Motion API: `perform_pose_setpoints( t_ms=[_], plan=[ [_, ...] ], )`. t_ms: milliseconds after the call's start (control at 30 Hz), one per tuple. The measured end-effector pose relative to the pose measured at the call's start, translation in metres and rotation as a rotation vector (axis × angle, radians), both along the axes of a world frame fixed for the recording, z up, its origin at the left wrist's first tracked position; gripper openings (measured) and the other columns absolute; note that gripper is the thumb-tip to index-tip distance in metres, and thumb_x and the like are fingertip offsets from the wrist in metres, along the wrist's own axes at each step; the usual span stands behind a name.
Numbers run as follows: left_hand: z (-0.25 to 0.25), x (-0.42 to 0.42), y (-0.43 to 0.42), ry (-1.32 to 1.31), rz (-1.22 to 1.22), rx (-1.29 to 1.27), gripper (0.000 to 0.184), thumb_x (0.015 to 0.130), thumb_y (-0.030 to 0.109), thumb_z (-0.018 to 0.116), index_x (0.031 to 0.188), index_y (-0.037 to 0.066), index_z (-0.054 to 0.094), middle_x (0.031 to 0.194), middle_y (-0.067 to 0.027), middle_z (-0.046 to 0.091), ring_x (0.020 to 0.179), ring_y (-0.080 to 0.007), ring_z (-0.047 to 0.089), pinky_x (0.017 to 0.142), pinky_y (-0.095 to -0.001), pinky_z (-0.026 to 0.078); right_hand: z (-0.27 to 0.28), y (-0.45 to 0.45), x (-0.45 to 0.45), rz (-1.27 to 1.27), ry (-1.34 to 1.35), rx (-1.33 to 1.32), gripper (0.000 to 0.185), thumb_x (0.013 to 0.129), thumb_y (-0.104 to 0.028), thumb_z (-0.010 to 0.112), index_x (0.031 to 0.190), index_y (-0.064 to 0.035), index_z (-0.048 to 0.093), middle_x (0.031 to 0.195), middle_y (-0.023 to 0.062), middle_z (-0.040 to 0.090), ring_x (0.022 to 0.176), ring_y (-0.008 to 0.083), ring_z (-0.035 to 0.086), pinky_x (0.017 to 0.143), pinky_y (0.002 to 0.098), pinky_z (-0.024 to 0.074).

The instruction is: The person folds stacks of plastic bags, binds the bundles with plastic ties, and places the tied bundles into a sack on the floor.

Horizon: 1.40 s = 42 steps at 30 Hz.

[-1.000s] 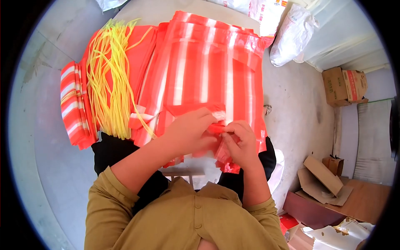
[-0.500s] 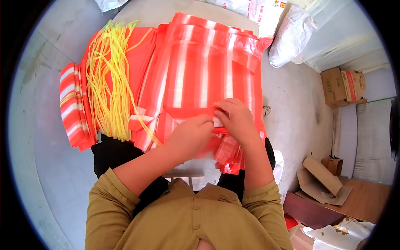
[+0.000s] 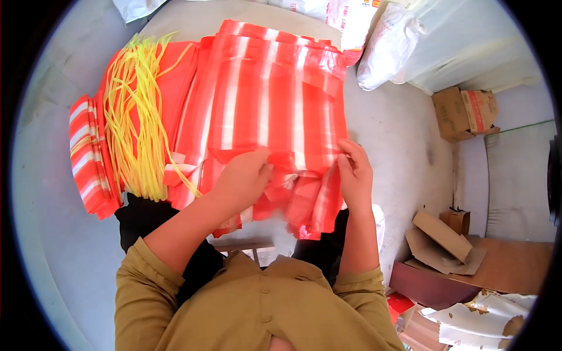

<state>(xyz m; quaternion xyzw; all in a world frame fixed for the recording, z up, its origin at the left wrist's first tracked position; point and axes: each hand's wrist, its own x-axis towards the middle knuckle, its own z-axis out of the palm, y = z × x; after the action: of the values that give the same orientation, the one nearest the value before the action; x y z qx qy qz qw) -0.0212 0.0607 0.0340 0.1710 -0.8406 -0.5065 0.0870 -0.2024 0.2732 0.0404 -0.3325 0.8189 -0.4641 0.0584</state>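
Striped red-and-white plastic stack [image 3: 252,108]: in front of the torso; level it. Yellow strips [image 3: 139,117]: left of stack; prevent snagging. Left hand [image 3: 243,182]: curled at the film; fingertips hidden, pinch cannot be confirmed. Right hand [image 3: 356,175]: thumb and fingers pinching near film edge [image 3: 321,168]; tension evenly, without stretching.

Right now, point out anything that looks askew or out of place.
The yellow strips lie in a loose tangle beside the flatter striped sheets, some trailing toward the left forearm. At right, the creased cardboard sits crookedly on the brown surface, one panel propped up.
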Motion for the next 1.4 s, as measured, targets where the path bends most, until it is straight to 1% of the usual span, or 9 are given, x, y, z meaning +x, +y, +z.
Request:
perform_pose_setpoints(
  t_ms=[267, 367, 500, 600, 733, 867, 1067, 1167, 1400],
  plan=[
    [-0.002, 0.000, -0.004, 0.045, 0.009, 0.043, 0.012, 0.102, 0.007, 0.058, 0.103, -0.002, 0.051, 0.085, -0.0207, 0.066, 0.083, -0.0356, 0.068, 0.073, -0.0415, 0.051, -0.015, 0.024, 0.003, -0.090, -0.318, -0.200, 0.039, 0.106, -0.007, 0.054, 0.144, -0.0017, 0.055, 0.147, 0.0136, 0.053, 0.131, 0.0256, 0.058, 0.111, 0.0361, 0.0459],
    [-0.003, 0.000, -0.005, 0.049, 0.011, 0.047, 0.012, 0.103, 0.007, 0.057, 0.104, -0.003, 0.051, 0.086, -0.0200, 0.065, 0.084, -0.0336, 0.069, 0.074, -0.0407, 0.051, -0.013, 0.017, -0.004, -0.057, -0.293, -0.186, 0.043, 0.111, -0.014, 0.050, 0.152, -0.0047, 0.047, 0.128, 0.0074, 0.062, 0.120, 0.0174, 0.059, 0.104, 0.0326, 0.0477],
    [-0.004, 0.001, -0.006, 0.053, 0.008, 0.079, 0.012, 0.104, 0.008, 0.057, 0.103, -0.002, 0.051, 0.087, -0.0187, 0.066, 0.085, -0.0294, 0.069, 0.074, -0.0388, 0.051, -0.017, 0.007, -0.019, -0.120, -0.271, -0.106, 0.045, 0.111, -0.018, 0.049, 0.154, -0.0061, 0.047, 0.123, 0.0060, 0.063, 0.111, 0.0144, 0.059, 0.097, 0.0310, 0.0496],
    [-0.003, 0.001, -0.004, 0.114, 0.051, 0.144, 0.016, 0.101, 0.010, 0.057, 0.097, -0.003, 0.050, 0.084, -0.0237, 0.064, 0.081, -0.0404, 0.065, 0.070, -0.0457, 0.049, -0.016, 0.002, -0.027, -0.131, -0.317, -0.091, 0.046, 0.110, -0.019, 0.048, 0.155, -0.0068, 0.046, 0.121, 0.0053, 0.062, 0.106, 0.0129, 0.059, 0.094, 0.0298, 0.0500],
    [-0.009, 0.001, -0.006, 0.106, 0.047, 0.186, 0.016, 0.101, 0.011, 0.057, 0.098, -0.003, 0.050, 0.086, -0.0232, 0.067, 0.082, -0.0383, 0.068, 0.071, -0.0442, 0.051, -0.017, -0.001, -0.030, -0.112, -0.364, -0.140, 0.050, 0.107, -0.014, 0.051, 0.156, -0.0053, 0.043, 0.118, 0.0051, 0.062, 0.102, 0.0124, 0.059, 0.094, 0.0300, 0.0506],
    [-0.004, 0.002, -0.006, 0.095, 0.049, 0.166, 0.016, 0.101, 0.011, 0.057, 0.097, -0.003, 0.050, 0.086, -0.0233, 0.066, 0.083, -0.0396, 0.067, 0.072, -0.0454, 0.050, 0.000, 0.000, -0.005, -0.107, -0.439, -0.194, 0.061, 0.100, -0.005, 0.059, 0.158, -0.0013, 0.039, 0.130, 0.0085, 0.060, 0.109, 0.0145, 0.062, 0.098, 0.0320, 0.0512],
    [-0.004, 0.004, -0.007, 0.040, -0.063, -0.080, 0.013, 0.101, 0.010, 0.058, 0.102, -0.002, 0.053, 0.092, -0.0231, 0.065, 0.089, -0.0416, 0.065, 0.075, -0.0460, 0.050, 0.016, 0.043, 0.042, -0.116, -0.659, -0.234, 0.069, 0.093, 0.001, 0.065, 0.157, 0.0002, 0.038, 0.163, 0.0152, 0.039, 0.126, 0.0207, 0.062, 0.106, 0.0357, 0.0507],
    [-0.007, 0.005, -0.004, 0.015, -0.138, -0.227, 0.013, 0.100, 0.008, 0.058, 0.108, -0.001, 0.057, 0.101, -0.0233, 0.067, 0.097, -0.0424, 0.065, 0.079, -0.0469, 0.052, 0.005, 0.067, 0.055, -0.146, -0.682, -0.265, 0.070, 0.091, 0.002, 0.065, 0.155, 0.0012, 0.040, 0.158, 0.0166, 0.045, 0.124, 0.0245, 0.063, 0.103, 0.0342, 0.0516],
    [-0.009, 0.009, 0.000, -0.009, -0.266, -0.343, 0.029, 0.096, 0.005, 0.059, 0.124, -0.002, 0.062, 0.120, -0.0230, 0.068, 0.111, -0.0419, 0.066, 0.093, -0.0467, 0.056, 0.032, 0.062, 0.041, -0.004, -0.589, -0.204, 0.052, 0.092, 0.009, 0.058, 0.143, -0.0002, 0.053, 0.138, 0.0111, 0.061, 0.108, 0.0169, 0.067, 0.091, 0.0304, 0.0545]
  ],
)
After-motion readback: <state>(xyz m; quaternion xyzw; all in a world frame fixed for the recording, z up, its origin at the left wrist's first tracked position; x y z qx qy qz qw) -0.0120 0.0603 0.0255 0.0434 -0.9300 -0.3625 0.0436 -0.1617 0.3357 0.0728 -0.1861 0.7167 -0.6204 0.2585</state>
